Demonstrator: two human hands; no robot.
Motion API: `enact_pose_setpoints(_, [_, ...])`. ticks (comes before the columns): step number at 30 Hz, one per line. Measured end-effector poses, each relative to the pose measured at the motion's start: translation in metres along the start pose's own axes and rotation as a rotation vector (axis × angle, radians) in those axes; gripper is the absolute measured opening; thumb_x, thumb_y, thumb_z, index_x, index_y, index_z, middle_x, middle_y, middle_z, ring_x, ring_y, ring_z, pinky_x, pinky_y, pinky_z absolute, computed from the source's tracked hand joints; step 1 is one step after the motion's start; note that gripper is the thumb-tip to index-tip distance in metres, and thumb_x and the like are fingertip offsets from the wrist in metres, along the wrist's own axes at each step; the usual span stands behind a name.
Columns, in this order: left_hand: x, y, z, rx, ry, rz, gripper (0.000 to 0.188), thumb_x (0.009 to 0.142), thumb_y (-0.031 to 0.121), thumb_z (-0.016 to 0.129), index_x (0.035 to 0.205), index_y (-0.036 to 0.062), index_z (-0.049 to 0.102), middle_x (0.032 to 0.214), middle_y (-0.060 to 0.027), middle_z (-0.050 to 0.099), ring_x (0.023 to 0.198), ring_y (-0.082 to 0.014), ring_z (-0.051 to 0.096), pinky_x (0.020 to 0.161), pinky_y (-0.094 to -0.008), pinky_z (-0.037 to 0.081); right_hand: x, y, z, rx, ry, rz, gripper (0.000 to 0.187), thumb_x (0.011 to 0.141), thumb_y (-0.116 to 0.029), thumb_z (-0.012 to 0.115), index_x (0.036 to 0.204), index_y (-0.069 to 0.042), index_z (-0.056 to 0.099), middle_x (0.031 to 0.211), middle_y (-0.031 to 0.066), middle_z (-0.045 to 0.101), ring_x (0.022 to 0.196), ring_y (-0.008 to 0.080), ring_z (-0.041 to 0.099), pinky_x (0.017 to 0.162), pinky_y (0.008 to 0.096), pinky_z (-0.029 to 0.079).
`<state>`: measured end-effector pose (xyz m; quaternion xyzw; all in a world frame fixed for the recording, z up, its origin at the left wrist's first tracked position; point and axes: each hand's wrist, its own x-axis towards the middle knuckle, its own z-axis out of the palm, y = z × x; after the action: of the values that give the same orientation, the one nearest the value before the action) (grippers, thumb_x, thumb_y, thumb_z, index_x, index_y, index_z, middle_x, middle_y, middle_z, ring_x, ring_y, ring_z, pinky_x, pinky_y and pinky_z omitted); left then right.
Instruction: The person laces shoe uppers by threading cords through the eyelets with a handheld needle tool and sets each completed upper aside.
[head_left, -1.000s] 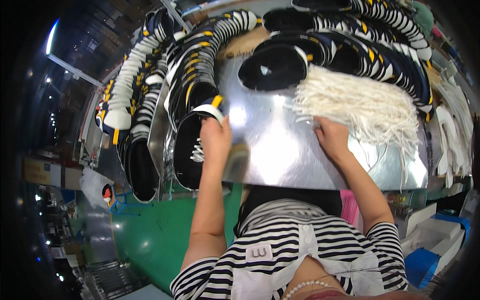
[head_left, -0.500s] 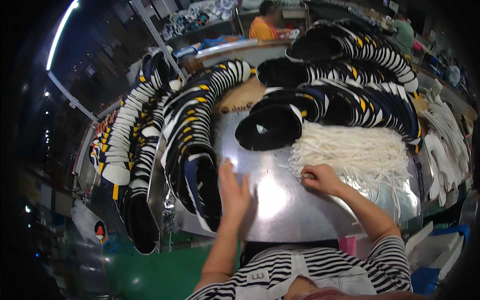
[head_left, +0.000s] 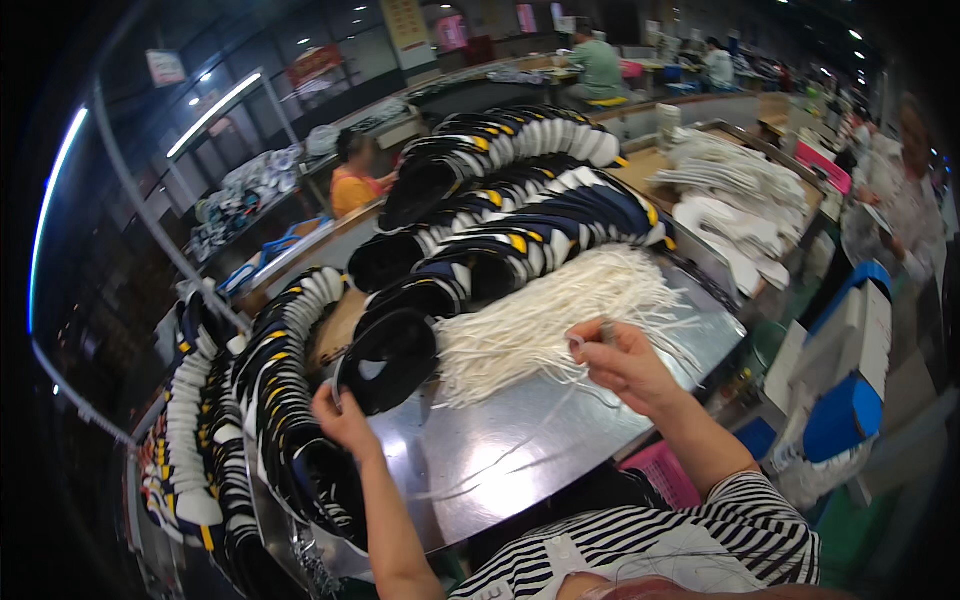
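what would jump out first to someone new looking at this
Probably the pale heap of laces, lying across the shiny metal table at the middle of the view. Next, the curving rows of uppers, dark with white and yellow, packed behind the heap and along the left. Then the hands: the left at the edge of a black upper, the right by the heap's near side.

A black-and-white striped top point(head_left: 620, 532) with short striped sleeves point(head_left: 768, 520), a white placket point(head_left: 566, 553) and a broad pale collar point(head_left: 668, 566).
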<state>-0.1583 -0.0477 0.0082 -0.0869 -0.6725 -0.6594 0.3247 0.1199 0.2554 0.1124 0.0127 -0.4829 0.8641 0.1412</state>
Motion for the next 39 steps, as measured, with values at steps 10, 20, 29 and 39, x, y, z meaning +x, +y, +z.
enact_pose_setpoints(10, [-0.229, 0.091, 0.033, 0.527, -0.939, 0.445, 0.038, 0.076, 0.008, 0.064, 0.114, 0.0041, 0.060, 0.112, -0.0163, 0.059, 0.109, -0.0329, 0.052, 0.094, -0.0455, 0.035, -0.077, 0.078, -0.005, 0.159, 0.072, 0.327, 0.014, 0.093, -0.009, 0.065, 0.105, -0.003, 0.060, 0.075, -0.0048, 0.056, 0.049, -0.0011, 0.034, 0.043, 0.0163, 0.022])
enact_pose_setpoints(20, [-0.102, 0.121, -0.055, 0.822, -0.968, 0.547, 0.016, 0.085, 0.014, 0.066, 0.094, 0.0022, 0.061, 0.092, -0.0164, 0.058, 0.086, -0.0357, 0.056, 0.074, -0.0440, 0.044, -0.013, 0.170, 0.009, -0.265, 0.081, 0.197, 0.014, 0.093, -0.021, 0.065, 0.097, -0.007, 0.066, 0.082, -0.0029, 0.066, 0.065, 0.0008, 0.046, 0.055, 0.0166, 0.034])
enact_pose_setpoints(29, [-0.063, 0.051, -0.019, 0.333, -1.345, -1.356, 0.074, 0.096, 0.062, 0.045, 0.129, -0.0034, 0.053, 0.113, -0.0153, 0.063, 0.106, -0.0196, 0.060, 0.093, -0.0299, 0.048, 0.022, 0.189, 0.032, -0.241, 0.135, 0.438, 0.016, 0.093, -0.021, 0.063, 0.097, -0.006, 0.064, 0.077, -0.0039, 0.064, 0.054, -0.0005, 0.037, 0.050, 0.0160, 0.028])
enact_pose_setpoints(39, [-0.122, 0.087, -0.021, -0.246, -0.888, -1.327, 0.053, 0.100, 0.040, 0.053, 0.125, -0.0058, 0.057, 0.122, -0.0135, 0.062, 0.117, -0.0202, 0.056, 0.104, -0.0309, 0.042, 0.008, 0.164, 0.038, -0.344, 0.079, 0.373, 0.016, 0.091, -0.017, 0.064, 0.090, -0.002, 0.067, 0.070, -0.0010, 0.063, 0.066, 0.0039, 0.054, 0.059, 0.0208, 0.042])
